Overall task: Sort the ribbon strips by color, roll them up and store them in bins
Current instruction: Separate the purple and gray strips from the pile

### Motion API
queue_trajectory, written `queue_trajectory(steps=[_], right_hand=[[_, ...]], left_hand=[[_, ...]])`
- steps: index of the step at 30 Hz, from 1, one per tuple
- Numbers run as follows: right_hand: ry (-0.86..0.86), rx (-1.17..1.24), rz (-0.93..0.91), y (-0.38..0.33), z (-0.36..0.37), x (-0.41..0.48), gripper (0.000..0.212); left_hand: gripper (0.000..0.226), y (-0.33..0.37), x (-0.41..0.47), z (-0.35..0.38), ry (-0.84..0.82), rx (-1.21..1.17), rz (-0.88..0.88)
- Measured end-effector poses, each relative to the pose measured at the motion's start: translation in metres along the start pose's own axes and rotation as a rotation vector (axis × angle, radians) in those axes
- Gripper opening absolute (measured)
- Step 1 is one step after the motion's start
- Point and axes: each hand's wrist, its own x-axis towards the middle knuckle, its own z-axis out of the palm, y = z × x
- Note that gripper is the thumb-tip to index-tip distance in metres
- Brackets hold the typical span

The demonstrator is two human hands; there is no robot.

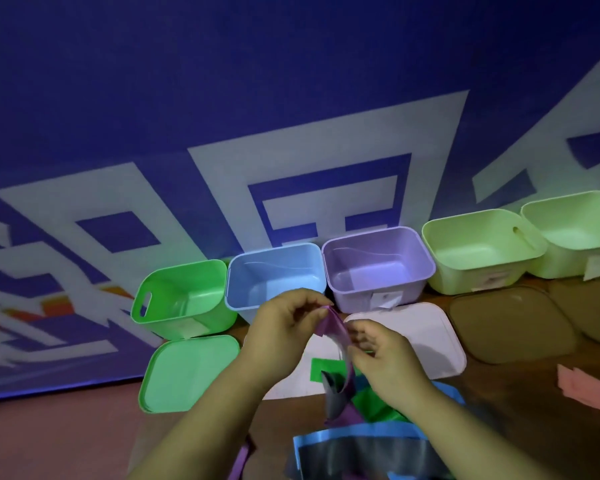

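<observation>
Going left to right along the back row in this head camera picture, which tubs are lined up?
Green bin → blue bin → purple bin → pale green bin → second pale green bin, cut off at the right edge.

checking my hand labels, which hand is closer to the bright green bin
Left. The left hand is just right of the bright green bin; the right hand is farther right, by the pale lid. Both hold the purple ribbon strip.
</observation>
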Motion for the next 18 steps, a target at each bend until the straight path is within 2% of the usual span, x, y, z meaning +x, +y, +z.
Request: queue_trajectory(steps=[4, 8, 18], right_hand=[[-0.042, 0.025, 0.013, -0.002, 0.014, 0.006, 0.036], [-0.078, 0.038, 0.007, -0.001, 0.022, 0.011, 0.032], [-0.347, -0.046, -0.040, -0.017, 0.018, 0.011, 0.039]], left_hand=[[0.027, 0.008, -0.003, -0.020, 0.074, -0.122, -0.007], [0.017, 0.006, -0.005, -0.040, 0.141, -0.187, -0.034], [0.027, -0.067, -0.049, -0.083, 0.398, -0.275, -0.291]])
